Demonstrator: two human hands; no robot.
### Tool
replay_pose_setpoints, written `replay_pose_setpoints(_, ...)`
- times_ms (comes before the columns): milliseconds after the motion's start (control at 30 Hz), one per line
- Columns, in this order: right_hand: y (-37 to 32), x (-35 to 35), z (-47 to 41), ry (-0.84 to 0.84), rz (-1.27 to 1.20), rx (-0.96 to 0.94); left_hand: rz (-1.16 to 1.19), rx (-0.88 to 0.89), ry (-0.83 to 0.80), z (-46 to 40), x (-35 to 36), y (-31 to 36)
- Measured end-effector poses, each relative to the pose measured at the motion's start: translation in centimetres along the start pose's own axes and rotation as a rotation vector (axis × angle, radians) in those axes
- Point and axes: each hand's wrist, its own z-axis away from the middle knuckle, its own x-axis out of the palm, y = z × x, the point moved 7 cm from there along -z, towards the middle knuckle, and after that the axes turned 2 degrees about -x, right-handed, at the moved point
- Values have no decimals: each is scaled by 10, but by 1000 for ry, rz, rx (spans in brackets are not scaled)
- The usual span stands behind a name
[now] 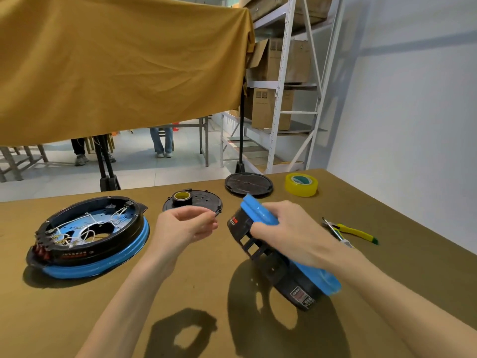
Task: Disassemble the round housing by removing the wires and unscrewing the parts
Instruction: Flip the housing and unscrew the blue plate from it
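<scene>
Blue-rimmed and black, a round housing point(281, 257) is held tilted above the brown table point(206, 293) by the right hand point(289, 233), fingers curled over its upper edge; the left hand point(185, 226) hovers beside it, thumb and fingertip pinching a small dark part point(216, 214), too small to identify; a second housing point(90, 233), white wires point(85, 228) exposed, lies at left; two black covers point(249, 184), tape rolls point(301, 185) and yellow-handled tools point(353, 231) sit beyond.
</scene>
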Motion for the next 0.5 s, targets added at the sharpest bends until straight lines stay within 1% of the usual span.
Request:
replay_pose_setpoints(100, -7, 27, 8, 66, 209, -98, -9, 152, 37, 3, -6, 15)
replay_pose_setpoints(200, -18, 66, 15, 110, 407, -276, -72, 210, -32, 5, 7, 17)
replay_pose_setpoints(300, -15, 117, 24, 30, 588, -405, -220, 214, -149, 1, 19, 7)
replay_pose_setpoints(367, -9, 146, 28, -60, 679, -455, -325, 193, -302, 1, 29, -6)
replay_pose_setpoints(433, -5, 150, 28, -103, 609, -456, -372, 152, -453, 5, 40, -22)
replay_pose_setpoints(500, 0, 132, 25, -87, 352, -380, -359, 129, -493, 7, 47, -33)
